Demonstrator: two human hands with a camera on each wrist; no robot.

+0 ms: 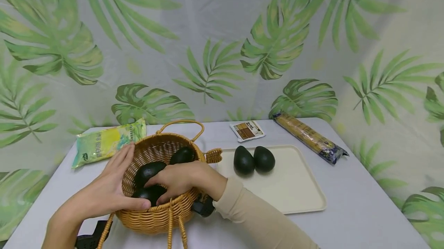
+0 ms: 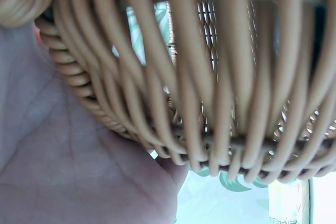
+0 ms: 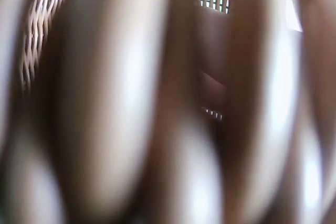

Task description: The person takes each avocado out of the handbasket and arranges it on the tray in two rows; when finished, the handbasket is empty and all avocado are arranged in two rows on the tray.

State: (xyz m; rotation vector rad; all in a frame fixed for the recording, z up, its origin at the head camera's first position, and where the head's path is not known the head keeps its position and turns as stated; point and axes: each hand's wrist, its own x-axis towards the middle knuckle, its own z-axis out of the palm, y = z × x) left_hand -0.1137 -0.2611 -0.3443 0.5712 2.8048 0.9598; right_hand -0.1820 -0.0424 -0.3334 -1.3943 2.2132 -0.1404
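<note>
"Nearest entry?"
"Wicker basket (image 1: 156,221), one, is standing on a white table (image 1: 222,226). Left hand (image 1: 104,197) is lying along its rim, thumb and fingers spreading apart. Right hand (image 1: 178,177) is reaching in, fingers clamping the near avocado (image 1: 149,194)."
"Beyond that one?"
"Two more avocados (image 1: 148,172) are lying inside."
"Farther?"
"Cream tray (image 1: 277,199) is holding a side-by-side avocado pair (image 1: 244,161); yellow-green packet (image 1: 107,143), long packet (image 1: 306,135) and small sachet (image 1: 247,130) are lying farther back."
</note>
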